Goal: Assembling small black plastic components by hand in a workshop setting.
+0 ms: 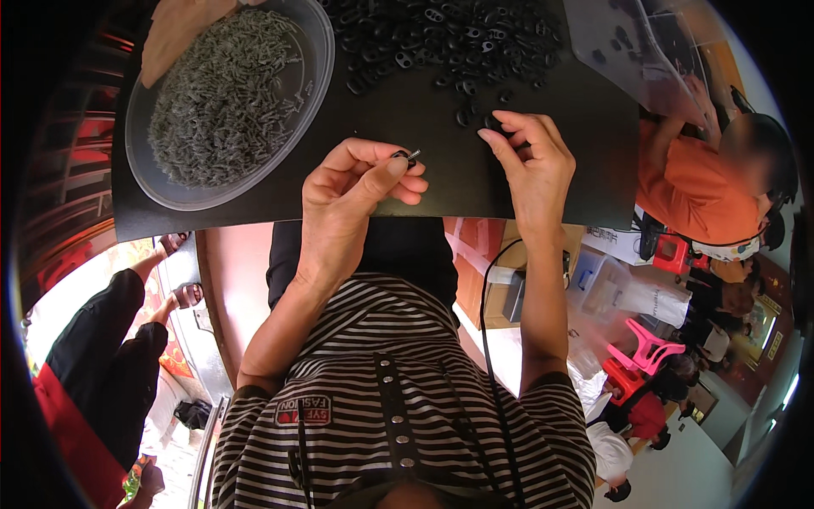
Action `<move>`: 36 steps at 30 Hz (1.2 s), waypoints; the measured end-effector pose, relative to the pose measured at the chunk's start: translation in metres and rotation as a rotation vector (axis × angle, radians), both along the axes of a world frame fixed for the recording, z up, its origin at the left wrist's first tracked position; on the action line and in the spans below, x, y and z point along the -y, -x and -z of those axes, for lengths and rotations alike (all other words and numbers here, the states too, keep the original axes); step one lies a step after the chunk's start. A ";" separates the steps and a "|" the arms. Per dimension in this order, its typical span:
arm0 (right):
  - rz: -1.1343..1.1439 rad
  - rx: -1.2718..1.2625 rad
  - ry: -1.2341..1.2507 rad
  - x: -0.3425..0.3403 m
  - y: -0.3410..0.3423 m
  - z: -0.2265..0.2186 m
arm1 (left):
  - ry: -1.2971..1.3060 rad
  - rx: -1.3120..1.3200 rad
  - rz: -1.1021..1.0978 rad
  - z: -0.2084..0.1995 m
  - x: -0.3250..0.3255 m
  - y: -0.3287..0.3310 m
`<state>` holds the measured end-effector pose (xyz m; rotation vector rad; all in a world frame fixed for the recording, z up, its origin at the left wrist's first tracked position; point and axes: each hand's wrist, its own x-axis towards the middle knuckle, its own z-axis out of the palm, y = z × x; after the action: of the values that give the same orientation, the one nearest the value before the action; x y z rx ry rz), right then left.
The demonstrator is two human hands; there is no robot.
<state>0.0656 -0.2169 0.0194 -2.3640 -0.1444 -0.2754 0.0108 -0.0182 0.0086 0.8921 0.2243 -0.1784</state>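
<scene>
My left hand (343, 187) is closed over the near part of the black table (458, 195). Between its thumb and fingers it pinches a small black plastic piece (398, 155), from which a thin metal spring (415, 155) sticks out. To the right, my right hand (540, 174) has thumb and forefinger drawn together on a small black plastic piece (491, 123), partly hidden by the fingertips. Just beyond it lies a heap of black oval plastic pieces (458, 38), some showing two holes. A clear round tray (191, 205) at the left holds a mound of small grey springs (220, 102).
Brown paper (174, 42) lies at the tray's far left. A clear plastic bin (606, 38) with black pieces stands at the table's far right, beside a person in orange (712, 199). Another person's legs (110, 339) show at the left. A black cord (485, 322) hangs near my right forearm.
</scene>
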 end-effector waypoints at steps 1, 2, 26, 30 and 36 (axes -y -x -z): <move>-0.002 0.002 -0.002 0.001 0.000 0.002 | -0.001 0.001 -0.001 0.000 0.000 0.001; -0.016 0.036 0.015 0.001 -0.001 0.005 | -0.003 0.003 -0.003 -0.001 0.000 0.002; -0.108 -0.571 -0.927 -0.045 0.014 -0.040 | 0.075 0.092 -0.013 -0.005 -0.001 -0.002; -0.113 -0.551 -0.898 -0.051 0.016 -0.042 | 0.095 0.092 -0.021 -0.005 -0.003 -0.001; -0.133 -0.548 -0.906 -0.055 0.018 -0.041 | 0.102 0.097 -0.059 -0.007 -0.003 0.002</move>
<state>0.0472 -0.1616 0.0604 -1.4443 0.0786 0.3233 0.0090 -0.0149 0.0152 0.7900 0.1500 -0.0910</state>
